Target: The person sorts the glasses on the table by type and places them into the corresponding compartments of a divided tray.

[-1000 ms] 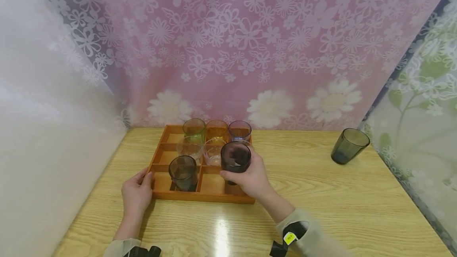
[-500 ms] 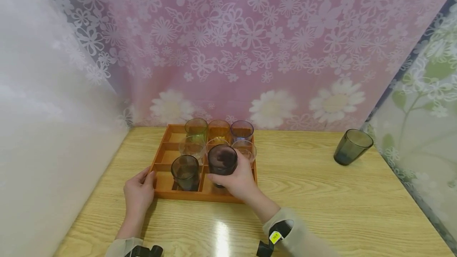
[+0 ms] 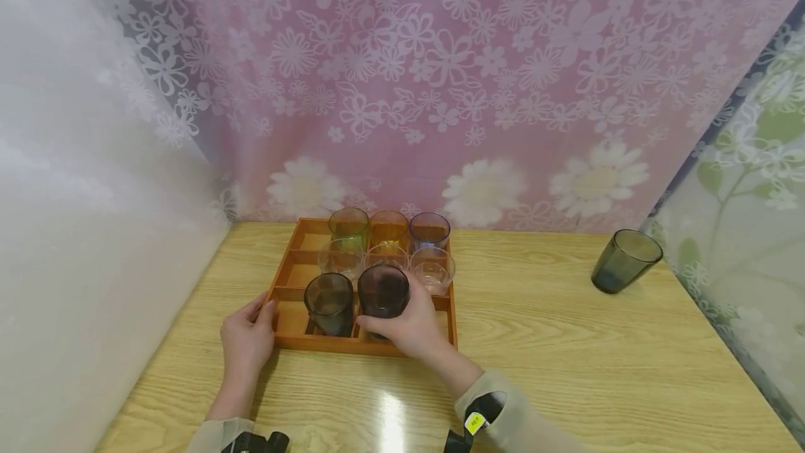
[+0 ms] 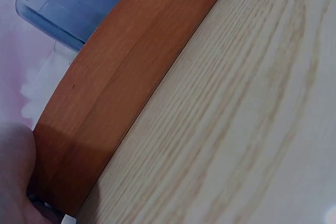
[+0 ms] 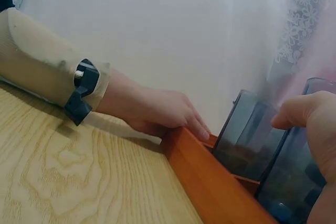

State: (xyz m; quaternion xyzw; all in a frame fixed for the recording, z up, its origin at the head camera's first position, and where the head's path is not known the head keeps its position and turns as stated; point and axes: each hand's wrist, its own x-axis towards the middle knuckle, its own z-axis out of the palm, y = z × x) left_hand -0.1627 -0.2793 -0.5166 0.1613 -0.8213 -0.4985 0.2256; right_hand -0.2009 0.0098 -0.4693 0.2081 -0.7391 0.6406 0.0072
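A compartmented wooden tray (image 3: 314,344) lies on the table, its front left corner pinched by my left hand (image 3: 247,338). The thumb lies over the tray's side wall, seen also in the right wrist view. My right hand (image 3: 411,324) grips a dark drinking glass (image 3: 382,289) upright over the front middle of the tray. Whether its base touches the tray floor is hidden. Close on its left, a second dark glass (image 3: 329,304) stands in the front row. Behind them are several clear glasses (image 3: 432,271), then a green glass (image 3: 349,228), an amber glass (image 3: 388,228) and a blue-purple glass (image 3: 430,231).
Another dark glass (image 3: 625,261) stands alone at the right of the wooden table (image 3: 534,327). A pink floral curtain (image 3: 402,124) hangs along the back edge. White sheeting (image 3: 113,215) borders the left side, and a leafy-patterned curtain (image 3: 748,208) the right.
My right hand has carried the dark glass left and slightly toward me, from the tray's right side to beside the other dark glass. My left hand keeps its hold on the tray.
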